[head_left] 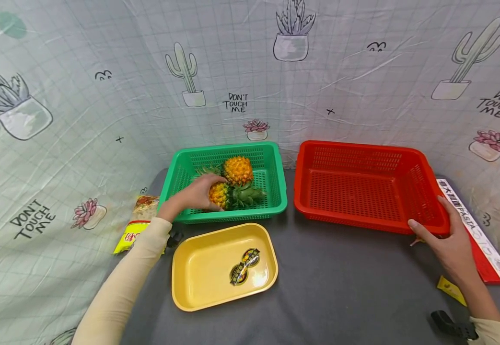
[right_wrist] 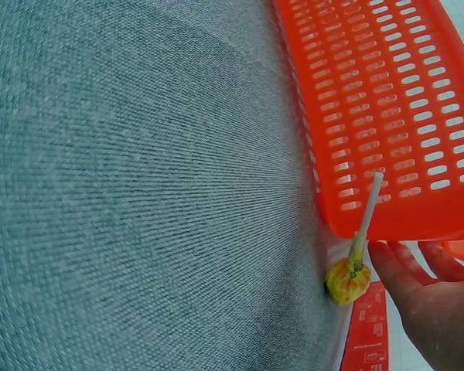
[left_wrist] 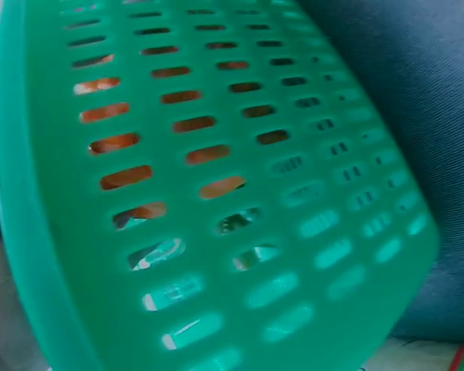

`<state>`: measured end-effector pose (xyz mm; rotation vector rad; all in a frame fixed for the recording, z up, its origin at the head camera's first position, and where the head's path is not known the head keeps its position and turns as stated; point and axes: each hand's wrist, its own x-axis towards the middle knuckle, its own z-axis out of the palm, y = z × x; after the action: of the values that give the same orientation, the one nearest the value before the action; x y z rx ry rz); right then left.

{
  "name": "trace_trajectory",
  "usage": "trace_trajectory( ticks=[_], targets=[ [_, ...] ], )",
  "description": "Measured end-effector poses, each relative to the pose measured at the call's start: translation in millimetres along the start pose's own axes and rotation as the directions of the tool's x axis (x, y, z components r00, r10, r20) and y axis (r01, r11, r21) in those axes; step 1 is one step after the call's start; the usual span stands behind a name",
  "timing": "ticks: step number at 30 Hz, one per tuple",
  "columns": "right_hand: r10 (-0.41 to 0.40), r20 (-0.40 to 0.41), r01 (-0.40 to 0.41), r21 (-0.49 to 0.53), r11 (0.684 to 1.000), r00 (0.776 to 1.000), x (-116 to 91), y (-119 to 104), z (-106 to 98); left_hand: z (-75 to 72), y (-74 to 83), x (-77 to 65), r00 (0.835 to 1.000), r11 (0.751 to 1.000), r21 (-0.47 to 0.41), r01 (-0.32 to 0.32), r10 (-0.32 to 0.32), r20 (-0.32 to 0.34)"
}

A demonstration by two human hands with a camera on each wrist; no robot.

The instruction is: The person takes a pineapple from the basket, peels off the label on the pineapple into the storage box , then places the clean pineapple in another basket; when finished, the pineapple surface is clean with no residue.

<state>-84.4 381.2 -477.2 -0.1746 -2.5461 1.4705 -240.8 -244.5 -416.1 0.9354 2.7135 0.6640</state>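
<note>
My left hand (head_left: 202, 190) reaches into the green basket (head_left: 282, 191) and grips a small pineapple (head_left: 218, 195) with its leafy crown toward the right. A second, more orange pineapple (head_left: 238, 170) lies just behind it. The left wrist view shows mainly the slotted side of the green basket (left_wrist: 216, 108), with orange showing through; the left hand is hidden there. At its near right corner, the red basket (head_left: 349, 194) is held by my right hand (head_left: 452, 239), thumb on the front side and fingers round the right side. No contents show in the red basket.
A yellow tray (head_left: 202, 273) with a dark round-ended sticker stands before the green basket. Colourful food bags (head_left: 139, 220) lie at left. Near my right hand are a lollipop (right_wrist: 348, 280), a yellow packet (head_left: 451, 290) and a red-and-white pasta box (head_left: 478, 235). A patterned cloth hangs behind.
</note>
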Motion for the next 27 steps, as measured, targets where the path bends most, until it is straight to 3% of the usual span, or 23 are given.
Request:
trace_trajectory(
  ticks=[13, 21, 27],
  targets=[
    [0.002, -0.010, -0.002, -0.018, 1.000, 1.000, 5, -1, 1, -3.6, 5.6, -6.1, 0.995, 0.997, -0.074, 0.019, -0.026, -0.094],
    [-0.070, -0.149, 0.050, -0.133, 0.990, 0.986, 5, -24, -3, -3.5, 27.5, -8.3, 0.968, 0.999, 0.018, 0.046, -0.040, -0.248],
    [-0.151, -0.151, 0.114, -0.226, 0.967, 0.977, 18, -60, -7, -3.2, 45.0, -9.9, 0.949, 0.987, 0.146, 0.072, -0.022, -0.316]
  ],
)
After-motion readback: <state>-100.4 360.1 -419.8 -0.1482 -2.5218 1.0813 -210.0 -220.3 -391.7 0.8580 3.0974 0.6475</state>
